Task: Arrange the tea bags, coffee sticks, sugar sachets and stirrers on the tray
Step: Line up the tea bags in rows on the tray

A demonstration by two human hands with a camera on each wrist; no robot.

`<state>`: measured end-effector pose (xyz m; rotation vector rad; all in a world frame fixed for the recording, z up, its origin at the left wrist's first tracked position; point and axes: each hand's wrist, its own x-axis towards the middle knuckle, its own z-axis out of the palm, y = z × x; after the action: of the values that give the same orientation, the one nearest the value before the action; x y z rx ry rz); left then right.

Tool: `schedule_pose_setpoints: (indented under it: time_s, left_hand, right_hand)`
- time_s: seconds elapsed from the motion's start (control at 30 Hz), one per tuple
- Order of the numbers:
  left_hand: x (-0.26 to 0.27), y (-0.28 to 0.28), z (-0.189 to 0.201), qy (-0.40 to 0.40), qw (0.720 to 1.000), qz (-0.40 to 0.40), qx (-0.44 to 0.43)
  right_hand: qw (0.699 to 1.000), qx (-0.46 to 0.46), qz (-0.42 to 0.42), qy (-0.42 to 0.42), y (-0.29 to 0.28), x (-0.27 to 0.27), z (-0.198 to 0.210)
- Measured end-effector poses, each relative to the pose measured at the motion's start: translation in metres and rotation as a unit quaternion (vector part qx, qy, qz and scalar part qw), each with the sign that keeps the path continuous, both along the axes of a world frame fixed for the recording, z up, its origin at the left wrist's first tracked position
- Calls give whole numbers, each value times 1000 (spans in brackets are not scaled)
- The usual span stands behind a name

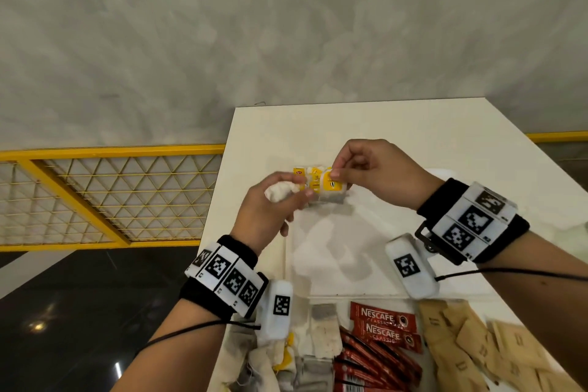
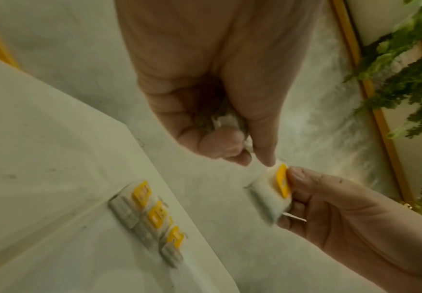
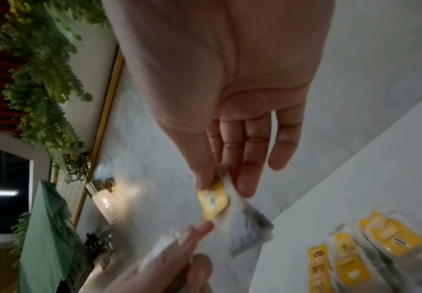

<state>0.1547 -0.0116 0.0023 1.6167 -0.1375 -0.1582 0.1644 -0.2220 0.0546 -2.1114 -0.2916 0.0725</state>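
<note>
Above the white tray [image 1: 366, 267] my right hand [image 1: 338, 174] pinches one tea bag [image 1: 331, 189] by its yellow tag [image 3: 213, 202]. Beside it my left hand [image 1: 297, 197] grips a crumpled bunch of white tea bags [image 1: 279, 192], and its thumb [image 2: 265, 150] touches the pinched tea bag [image 2: 271, 191]. Three tea bags [image 2: 152, 218] with yellow tags lie in a row on the tray's far part, just behind the hands [image 1: 307, 172]. No stirrers are in view.
Near me on the table lie a loose heap of tea bags [image 1: 321, 334], red Nescafe coffee sticks [image 1: 381, 326] and brown sugar sachets [image 1: 477, 347]. The table's left edge [image 1: 227, 169] drops off beside a yellow mesh railing [image 1: 95, 197].
</note>
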Motion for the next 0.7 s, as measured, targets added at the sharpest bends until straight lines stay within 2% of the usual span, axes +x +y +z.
schedule_pose_setpoints:
  time_s: [0.2, 0.33, 0.43, 0.53, 0.6, 0.7]
  left_hand:
    - [4, -19, 10, -25, 999, -19, 16]
    - [6, -24, 7, -1, 1000, -21, -4]
    - [10, -20, 3, 60, 998, -23, 0]
    - [15, -8, -5, 162, 986, -22, 14]
    - [16, -2, -9, 216, 976, -29, 11]
    - [16, 2, -15, 245, 969, -30, 10]
  right_hand:
    - [999, 5, 21, -24, 4, -1, 2]
    - [1000, -4, 16, -20, 1, 1, -2]
    - [995, -53, -38, -72, -5, 6, -13]
    - [983, -103, -97, -112, -15, 12, -34]
    - [982, -129, -104, -96, -21, 14, -52]
    - [991, -117, -69, -15, -25, 18, -76]
